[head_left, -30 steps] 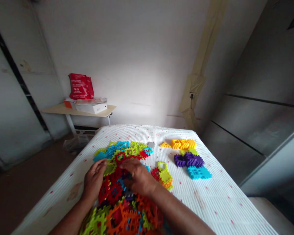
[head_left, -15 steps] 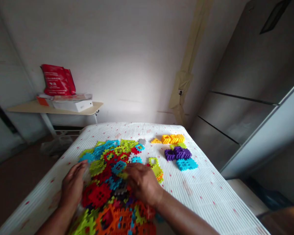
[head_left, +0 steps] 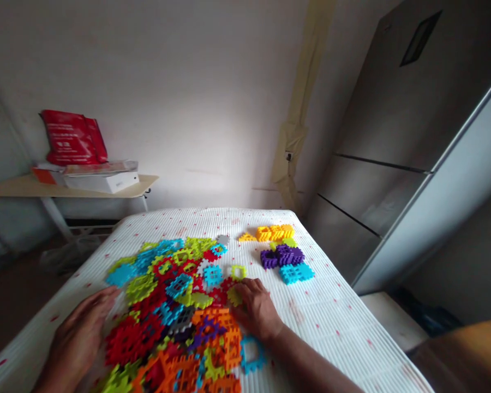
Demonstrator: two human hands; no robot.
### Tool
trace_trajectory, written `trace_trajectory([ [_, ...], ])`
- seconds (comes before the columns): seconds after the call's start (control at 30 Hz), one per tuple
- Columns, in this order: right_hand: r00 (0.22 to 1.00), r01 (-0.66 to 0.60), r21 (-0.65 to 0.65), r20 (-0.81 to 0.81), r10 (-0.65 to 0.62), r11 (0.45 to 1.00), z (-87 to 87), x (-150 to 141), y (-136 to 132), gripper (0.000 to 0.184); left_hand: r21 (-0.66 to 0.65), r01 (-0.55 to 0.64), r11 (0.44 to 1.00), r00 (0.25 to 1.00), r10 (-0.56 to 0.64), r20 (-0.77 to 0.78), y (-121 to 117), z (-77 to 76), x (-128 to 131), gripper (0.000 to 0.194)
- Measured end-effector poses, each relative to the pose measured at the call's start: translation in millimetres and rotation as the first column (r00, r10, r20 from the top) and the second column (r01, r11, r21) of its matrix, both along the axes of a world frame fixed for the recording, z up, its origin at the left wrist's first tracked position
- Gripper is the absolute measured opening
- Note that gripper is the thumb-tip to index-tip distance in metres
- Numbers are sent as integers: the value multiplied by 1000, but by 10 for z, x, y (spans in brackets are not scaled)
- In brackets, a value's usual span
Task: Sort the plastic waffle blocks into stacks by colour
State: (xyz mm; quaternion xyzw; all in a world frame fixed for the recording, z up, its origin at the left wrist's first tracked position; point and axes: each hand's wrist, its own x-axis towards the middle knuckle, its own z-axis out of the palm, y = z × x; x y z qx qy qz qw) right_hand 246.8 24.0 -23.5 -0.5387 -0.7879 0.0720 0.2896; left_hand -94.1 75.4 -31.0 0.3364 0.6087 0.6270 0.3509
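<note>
A heap of interlocking plastic building tiles (head_left: 180, 284) in red, orange, blue, lime green, purple and grey spreads over the near left of the table. My left hand (head_left: 79, 327) lies along the heap's left side, fingers stretched out and slightly blurred, holding nothing. At the right edge of the heap, my right hand (head_left: 256, 308) has its fingers curled over a lime-green tile (head_left: 234, 296), which they partly hide. Just beyond the knuckles lies a lime square frame tile (head_left: 238, 272). A blue frame tile (head_left: 252, 355) rests below the right wrist.
Sorted groups stand further right: yellow tiles (head_left: 275, 233), purple tiles (head_left: 284, 255) and blue tiles (head_left: 297, 273). They lie on a white ribbed tablecloth (head_left: 327, 327). Behind is a side table (head_left: 16, 186) with a red bag (head_left: 71, 139) and boxes; a grey refrigerator (head_left: 364, 147) stands at right.
My right hand has moved from the middle of the heap to the lime-green tile at its right edge. My left hand has drawn away to the left. The whole view has shifted.
</note>
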Motion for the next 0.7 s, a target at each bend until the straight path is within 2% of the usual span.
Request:
trace_trajectory([
  [0.07, 995, -52, 30, -85, 54, 998, -11, -12, -13, 32, -13, 25, 1000, 971, -22, 237, -12, 10, -11, 27],
  [0.17, 969, -88, 35, -229, 94, 995, -31, -7, -29, 26, -2, 20, 1000, 946, -18, 323, -3, 23, -15, 27],
  [0.27, 916, -63, -16, -398, 51, 998, -56, 24, -8, 23, -6, 12, 1000, 934, -9, 356, 24, 18, -18, 27],
  [0.33, 838, -27, -107, -544, -35, 994, -72, 61, 30, 22, 8, 2, 1000, 932, -5, 361, 40, 9, -22, 26],
  [0.4, 710, -41, -213, -694, -121, 976, -72, 109, 70, 24, 25, 0, 1000, 934, -9, 356, 46, 7, -22, 23],
  [0.5, 533, -89, -265, -827, -179, 960, -17, 178, 101, 25, 8, -7, 1000, 933, 4, 360, 33, 29, -12, 21],
  [0.57, 487, -66, -262, -851, -198, 963, 43, 204, 94, 24, 7, -7, 1000, 933, 4, 360, 18, 46, -3, 22],
  [0.7, 451, -73, -273, -867, -212, 959, 122, 208, 65, 24, 47, 2, 999, 948, -17, 318, 1, 49, -7, 23],
])
